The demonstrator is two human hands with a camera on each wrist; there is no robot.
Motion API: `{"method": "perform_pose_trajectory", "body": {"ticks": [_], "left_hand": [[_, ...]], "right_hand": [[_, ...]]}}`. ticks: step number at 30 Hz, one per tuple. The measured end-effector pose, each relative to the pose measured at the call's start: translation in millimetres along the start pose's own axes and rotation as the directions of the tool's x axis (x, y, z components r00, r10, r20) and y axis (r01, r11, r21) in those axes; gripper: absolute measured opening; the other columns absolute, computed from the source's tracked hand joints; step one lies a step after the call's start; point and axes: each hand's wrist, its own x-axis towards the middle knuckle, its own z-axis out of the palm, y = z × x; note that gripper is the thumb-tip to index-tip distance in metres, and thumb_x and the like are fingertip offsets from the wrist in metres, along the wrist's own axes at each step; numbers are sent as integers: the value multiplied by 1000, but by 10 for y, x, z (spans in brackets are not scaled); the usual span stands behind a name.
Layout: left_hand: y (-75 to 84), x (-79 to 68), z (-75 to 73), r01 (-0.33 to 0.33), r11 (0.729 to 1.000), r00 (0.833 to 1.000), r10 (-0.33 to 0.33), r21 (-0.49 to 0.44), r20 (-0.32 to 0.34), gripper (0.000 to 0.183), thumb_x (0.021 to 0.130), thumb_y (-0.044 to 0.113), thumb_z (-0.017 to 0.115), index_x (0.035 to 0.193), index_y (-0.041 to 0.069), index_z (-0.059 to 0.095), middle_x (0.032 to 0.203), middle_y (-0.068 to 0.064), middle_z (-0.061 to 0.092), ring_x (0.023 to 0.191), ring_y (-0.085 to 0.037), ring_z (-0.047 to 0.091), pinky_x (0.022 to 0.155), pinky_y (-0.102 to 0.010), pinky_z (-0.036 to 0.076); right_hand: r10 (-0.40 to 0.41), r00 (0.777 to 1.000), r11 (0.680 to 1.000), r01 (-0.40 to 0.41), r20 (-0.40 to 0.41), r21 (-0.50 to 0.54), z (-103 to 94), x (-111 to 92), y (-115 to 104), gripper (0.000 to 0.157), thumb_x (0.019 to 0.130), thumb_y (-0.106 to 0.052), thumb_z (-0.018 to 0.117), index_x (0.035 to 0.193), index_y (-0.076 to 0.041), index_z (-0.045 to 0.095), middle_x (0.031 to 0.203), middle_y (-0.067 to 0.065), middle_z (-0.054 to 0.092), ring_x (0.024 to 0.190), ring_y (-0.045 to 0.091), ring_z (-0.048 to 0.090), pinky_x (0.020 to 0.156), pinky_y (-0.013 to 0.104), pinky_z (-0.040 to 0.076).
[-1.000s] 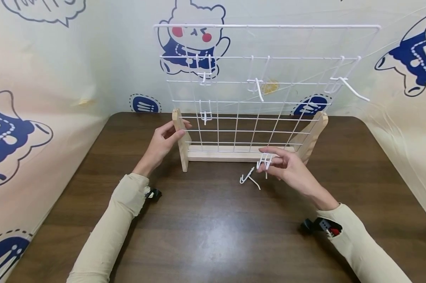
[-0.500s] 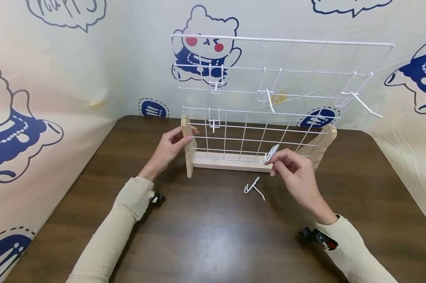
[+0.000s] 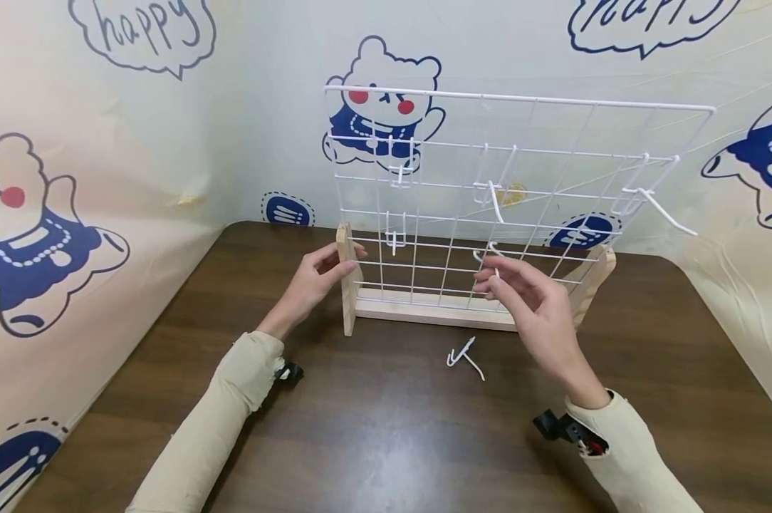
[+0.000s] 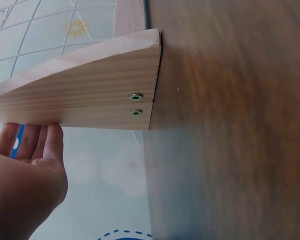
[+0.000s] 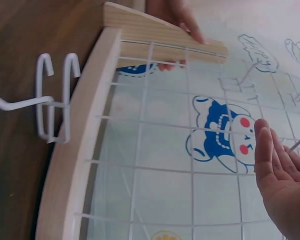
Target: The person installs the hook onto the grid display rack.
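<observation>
My left hand (image 3: 309, 285) grips the left wooden side support (image 3: 347, 285) of a white wire grid rack (image 3: 520, 98); its fingertips bend round the edge in the left wrist view. My right hand (image 3: 543, 306) holds a white wire hook (image 3: 478, 256) between thumb and fingers, close in front of the lower right grid squares. Two curled ends stick up above the fingers, and most of that hook is hidden behind them. On the table, before the rack's base, lies another white hook (image 3: 468, 354), seen larger in the right wrist view.
Several hooks hang on the grid, among them an upper left hook (image 3: 399, 174), a middle hook (image 3: 496, 202), a right hook (image 3: 664, 210) with its prong jutting forward, and a lower left hook (image 3: 394, 240). A wooden crossbar (image 3: 424, 311) joins the supports on the brown table (image 3: 335, 434).
My right hand has turned its hook so the curled ends point up, and brought it to the grid. The left hand stays on the support. The head view has tilted up.
</observation>
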Motion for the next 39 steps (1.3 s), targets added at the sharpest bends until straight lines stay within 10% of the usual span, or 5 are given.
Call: {"method": "perform_pose_trajectory", "body": {"ticks": [19,26,33,39], "left_hand": [[165,-45,10,13,1000,999,-13,7,-45,34,99,17,63,129,3,62,130,-23,61,117,-26,58,106,-52,42],[-61,17,-23,18,1000,999,-19,-16,-37,33,99,16,63,129,4,62,127,-16,64,117,-31,57,104,-48,44],[-172,49,-21,5,1000,1000,-6,-30,-27,32,99,19,63,130,10,63,131,-21,61,118,-27,57,105,-49,42],[-166,45,-20,2,1000,1000,-2,-21,-23,36,99,23,64,130,5,61,130,-18,62,115,-24,57,104,-47,43]], "right_hand": [[-238,935,967,204,-262,-152,-98,245,23,29,96,11,55,120,4,69,92,27,70,77,16,70,73,22,56],[-207,925,976,171,-318,-139,-49,294,127,26,98,3,58,121,2,69,96,25,72,79,16,72,75,25,57],[-57,968,993,80,-243,88,-85,219,197,27,95,2,62,122,7,66,105,25,72,90,21,74,81,28,56],[63,985,937,-3,-160,349,-139,195,232,32,95,6,60,127,10,61,113,22,71,101,28,71,88,34,54]]}}
